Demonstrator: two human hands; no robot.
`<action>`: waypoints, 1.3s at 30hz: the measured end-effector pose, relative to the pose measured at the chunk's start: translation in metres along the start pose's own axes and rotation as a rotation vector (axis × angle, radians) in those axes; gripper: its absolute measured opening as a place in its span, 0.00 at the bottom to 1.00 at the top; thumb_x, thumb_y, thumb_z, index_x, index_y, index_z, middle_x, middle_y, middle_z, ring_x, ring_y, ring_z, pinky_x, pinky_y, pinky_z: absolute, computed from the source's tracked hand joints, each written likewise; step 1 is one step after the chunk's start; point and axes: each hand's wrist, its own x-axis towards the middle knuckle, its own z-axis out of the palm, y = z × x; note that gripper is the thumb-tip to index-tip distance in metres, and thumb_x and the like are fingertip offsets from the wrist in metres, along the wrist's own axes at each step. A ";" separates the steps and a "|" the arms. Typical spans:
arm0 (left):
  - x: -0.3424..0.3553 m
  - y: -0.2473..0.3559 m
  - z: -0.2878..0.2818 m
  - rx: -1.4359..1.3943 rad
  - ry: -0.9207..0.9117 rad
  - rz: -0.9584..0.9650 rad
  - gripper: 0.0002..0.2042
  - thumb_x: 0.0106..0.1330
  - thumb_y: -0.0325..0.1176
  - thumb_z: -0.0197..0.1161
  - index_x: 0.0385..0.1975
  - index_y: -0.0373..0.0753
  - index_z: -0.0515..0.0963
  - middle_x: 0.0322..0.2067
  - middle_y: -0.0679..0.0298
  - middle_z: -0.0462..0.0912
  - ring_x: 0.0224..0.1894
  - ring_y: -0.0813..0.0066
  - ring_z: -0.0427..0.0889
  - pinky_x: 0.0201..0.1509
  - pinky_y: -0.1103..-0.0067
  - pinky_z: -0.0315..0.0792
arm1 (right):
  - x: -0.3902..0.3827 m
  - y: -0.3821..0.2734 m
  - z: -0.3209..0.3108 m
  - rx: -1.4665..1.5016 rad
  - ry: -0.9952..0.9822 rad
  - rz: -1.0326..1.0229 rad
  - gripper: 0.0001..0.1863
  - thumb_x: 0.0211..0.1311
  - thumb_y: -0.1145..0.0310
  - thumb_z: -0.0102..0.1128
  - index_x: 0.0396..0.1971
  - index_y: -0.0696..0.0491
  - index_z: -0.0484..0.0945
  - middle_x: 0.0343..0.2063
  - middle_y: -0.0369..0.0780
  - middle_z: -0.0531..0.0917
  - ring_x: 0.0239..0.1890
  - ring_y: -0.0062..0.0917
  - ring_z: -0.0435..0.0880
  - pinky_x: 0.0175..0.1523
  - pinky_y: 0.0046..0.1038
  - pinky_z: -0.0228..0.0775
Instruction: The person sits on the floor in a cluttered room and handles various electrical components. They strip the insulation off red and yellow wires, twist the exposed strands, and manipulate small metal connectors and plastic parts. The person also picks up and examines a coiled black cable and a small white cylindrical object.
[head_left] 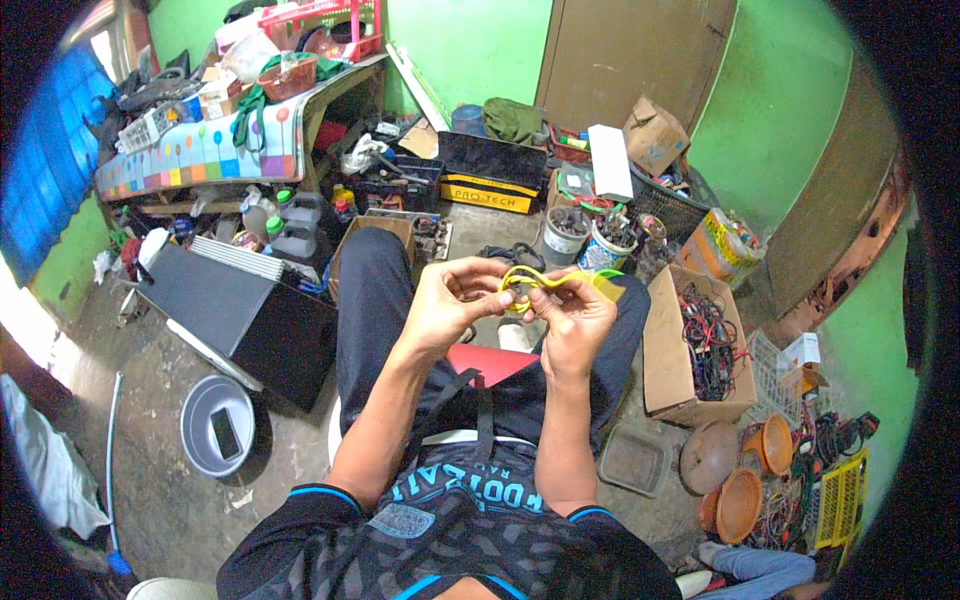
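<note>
A thin yellow wire [545, 279] with a loop in it stretches between my two hands, above my lap. My left hand [455, 302] pinches one side of the wire, fingers curled round the loop. Close beside it, my right hand [575, 318] grips the wire between thumb and fingers. A small dark piece sits among the fingertips where the hands meet; its kind is too small to make out. Past my right hand, a flat yellow-green end [608, 285] sticks out. Below the hands, a red surface [490, 364] shows between my legs.
A cardboard box of tangled cables [655, 370] stands right of my knee. To the left are a black cabinet [220, 300] and a grey basin [190, 432] with a phone. Ahead sit a black-and-yellow toolbox [490, 192] and tubs of parts [566, 232]. Clay bowls [738, 505] lie lower right.
</note>
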 end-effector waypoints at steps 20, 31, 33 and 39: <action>0.014 -0.024 -0.013 -0.340 0.215 0.022 0.11 0.60 0.25 0.64 0.41 0.31 0.76 0.24 0.66 0.77 0.21 0.83 0.72 0.23 0.82 0.75 | 0.008 -0.006 -0.014 0.261 0.075 0.073 0.07 0.55 0.83 0.59 0.35 0.61 0.77 0.30 0.41 0.82 0.26 0.22 0.80 0.24 0.22 0.75; 0.004 -0.009 -0.006 0.047 0.193 0.081 0.12 0.66 0.32 0.60 0.47 0.35 0.76 0.24 0.64 0.81 0.17 0.87 0.70 0.17 0.88 0.64 | 0.007 -0.007 -0.010 0.122 -0.025 0.141 0.06 0.53 0.85 0.59 0.31 0.61 0.77 0.29 0.41 0.81 0.26 0.23 0.81 0.23 0.23 0.77; 0.009 -0.013 -0.004 -0.170 0.308 0.121 0.11 0.66 0.33 0.59 0.45 0.35 0.76 0.22 0.64 0.80 0.16 0.88 0.69 0.16 0.88 0.62 | 0.007 -0.006 -0.006 0.189 0.049 0.045 0.05 0.54 0.85 0.59 0.30 0.60 0.77 0.29 0.40 0.80 0.25 0.22 0.81 0.23 0.22 0.76; -0.002 0.005 0.001 0.139 -0.019 0.026 0.12 0.65 0.39 0.61 0.36 0.36 0.78 0.15 0.74 0.70 0.15 0.88 0.64 0.17 0.86 0.55 | 0.004 -0.001 -0.007 0.146 0.099 0.074 0.08 0.54 0.85 0.59 0.33 0.59 0.74 0.31 0.39 0.79 0.28 0.20 0.79 0.21 0.22 0.73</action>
